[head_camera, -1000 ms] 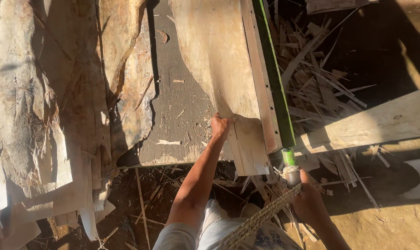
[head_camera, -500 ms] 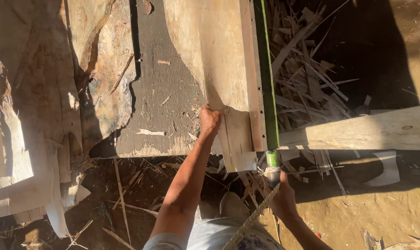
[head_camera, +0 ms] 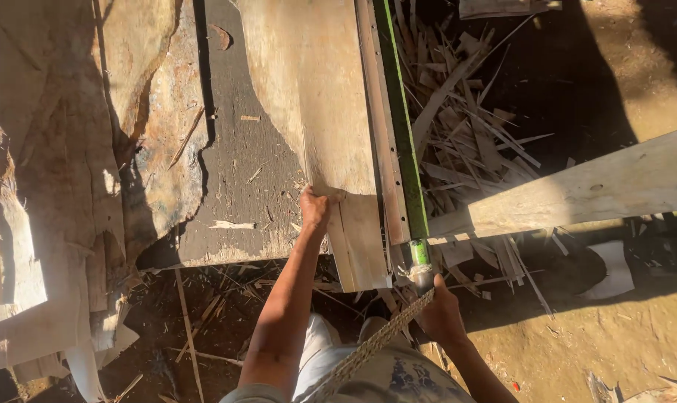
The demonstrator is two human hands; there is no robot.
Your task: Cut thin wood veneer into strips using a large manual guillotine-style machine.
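Left hand (head_camera: 314, 209) clamped on the near edge of a thin veneer sheet (head_camera: 316, 112), flat on the dark bench (head_camera: 241, 164) against the green cutter bar (head_camera: 402, 127). Right hand (head_camera: 439, 313) closed round the bar's handle end (head_camera: 420, 261), woven rope (head_camera: 368, 347) just beside. Veneer scraps (head_camera: 473, 149) heaped right of the bar, pale plank (head_camera: 577, 194) across them.

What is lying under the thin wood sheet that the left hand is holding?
The thin wood sheet held by the left hand lies on a dark grey table, bare beside it. What the sheet itself covers cannot be seen.
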